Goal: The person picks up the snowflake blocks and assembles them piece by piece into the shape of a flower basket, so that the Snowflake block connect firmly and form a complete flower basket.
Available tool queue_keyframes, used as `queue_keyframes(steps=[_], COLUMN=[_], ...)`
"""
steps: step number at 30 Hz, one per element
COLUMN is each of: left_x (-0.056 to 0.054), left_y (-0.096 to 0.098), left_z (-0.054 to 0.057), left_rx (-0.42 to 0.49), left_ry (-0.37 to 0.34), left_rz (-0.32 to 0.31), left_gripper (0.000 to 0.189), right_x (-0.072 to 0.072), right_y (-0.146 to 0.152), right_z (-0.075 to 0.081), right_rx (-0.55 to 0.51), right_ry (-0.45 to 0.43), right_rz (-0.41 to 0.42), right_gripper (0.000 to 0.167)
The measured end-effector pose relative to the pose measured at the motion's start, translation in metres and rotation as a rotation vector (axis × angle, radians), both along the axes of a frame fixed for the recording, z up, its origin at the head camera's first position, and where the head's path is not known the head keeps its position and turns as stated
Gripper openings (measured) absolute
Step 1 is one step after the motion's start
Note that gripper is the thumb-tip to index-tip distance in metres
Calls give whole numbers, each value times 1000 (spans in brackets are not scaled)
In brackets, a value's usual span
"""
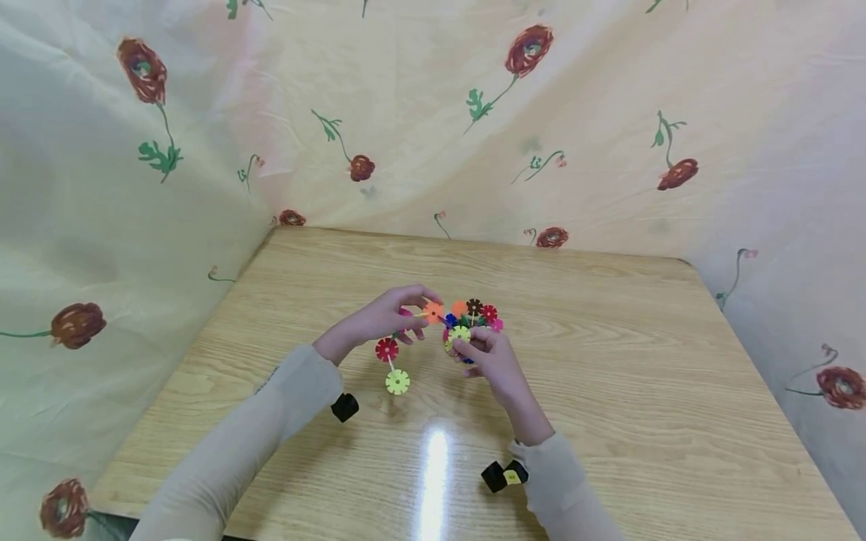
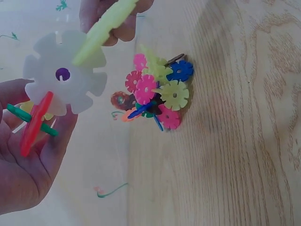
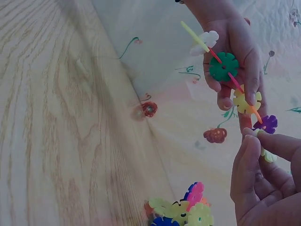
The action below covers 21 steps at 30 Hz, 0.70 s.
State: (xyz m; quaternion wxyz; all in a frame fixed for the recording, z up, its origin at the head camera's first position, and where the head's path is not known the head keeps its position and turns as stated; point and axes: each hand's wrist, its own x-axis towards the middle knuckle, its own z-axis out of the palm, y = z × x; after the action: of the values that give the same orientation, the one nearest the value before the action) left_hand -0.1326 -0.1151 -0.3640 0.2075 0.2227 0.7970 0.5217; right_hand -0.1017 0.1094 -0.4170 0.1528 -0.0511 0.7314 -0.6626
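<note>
My left hand (image 1: 382,315) holds a chain of interlocked, notched plastic flower discs. In the right wrist view, the chain includes a green disc (image 3: 223,66), a yellow disc (image 3: 247,100) and a purple disc (image 3: 267,124). A white disc (image 2: 61,70) and a red disc (image 2: 35,127) show close up in the left wrist view. One end of the chain hangs down, with a yellow-green disc (image 1: 398,382) lowest. My right hand (image 1: 497,364) pinches another yellow-green disc (image 1: 459,336) between thumb and finger, beside the purple disc. Whether these two are joined cannot be told.
Behind the right hand, a pile of colourful flower discs (image 2: 175,95) lies on the wooden table (image 1: 643,376). Floral cloth (image 1: 419,113) hangs around the table's back and sides. Small black devices (image 1: 345,407) sit by both wrists.
</note>
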Motion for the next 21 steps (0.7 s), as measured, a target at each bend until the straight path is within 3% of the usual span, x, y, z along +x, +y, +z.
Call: queue_keyframes(steps=[12,21], left_x=[-2,-4], left_y=[4,5], left_z=[0,0], left_rx=[-25,-33], left_ry=[2,-8], left_rz=[-44,-44], left_gripper=[41,39], right_x=[5,6], right_y=[1,3], right_z=[-5,-5], right_rx=[52,31], right_ry=[10,0], right_rz=[66,51], right_gripper=[16,24])
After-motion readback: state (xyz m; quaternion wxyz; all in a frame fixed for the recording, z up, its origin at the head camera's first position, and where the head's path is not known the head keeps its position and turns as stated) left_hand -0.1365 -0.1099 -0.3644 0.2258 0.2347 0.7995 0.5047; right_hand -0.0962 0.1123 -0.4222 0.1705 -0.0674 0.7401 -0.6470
